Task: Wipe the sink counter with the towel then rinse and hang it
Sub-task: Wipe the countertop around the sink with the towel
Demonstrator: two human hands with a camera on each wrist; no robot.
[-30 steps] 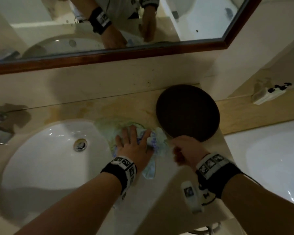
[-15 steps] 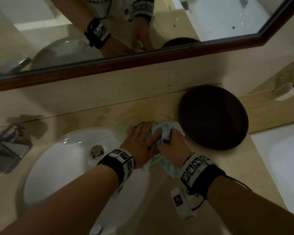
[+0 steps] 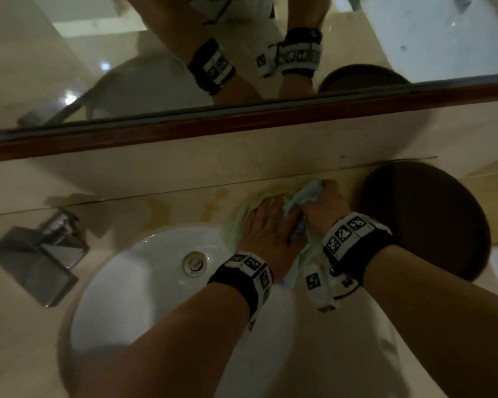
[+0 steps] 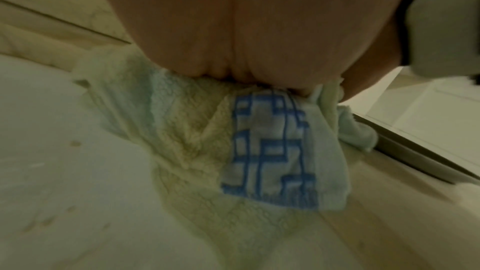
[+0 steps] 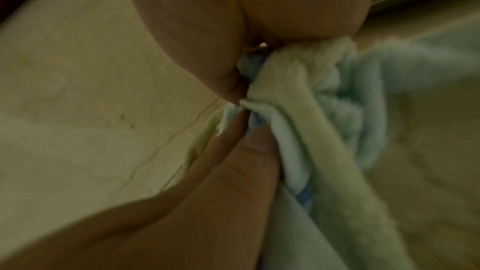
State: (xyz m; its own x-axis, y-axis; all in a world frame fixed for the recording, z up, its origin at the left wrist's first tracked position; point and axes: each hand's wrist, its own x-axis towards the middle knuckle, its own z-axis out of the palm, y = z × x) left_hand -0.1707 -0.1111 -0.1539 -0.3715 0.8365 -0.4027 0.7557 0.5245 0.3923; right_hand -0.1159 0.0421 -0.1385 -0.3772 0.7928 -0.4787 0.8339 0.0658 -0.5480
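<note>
A pale green and blue towel with a blue line pattern lies bunched on the beige counter just behind the right rim of the white sink. My left hand presses flat on the towel with straight fingers. My right hand grips a fold of the towel at its far right end, close to the back wall. In the right wrist view my fingers curl round the cloth. The part of the towel under both hands is hidden.
A dark round board lies on the counter right of my right hand. A metal tap stands at the sink's left. A wood-framed mirror hangs above the backsplash. Yellowish stains mark the counter behind the sink.
My right hand came in from beside the dark board and took hold of the towel. Both hands then pushed the towel away from me toward the back wall.
</note>
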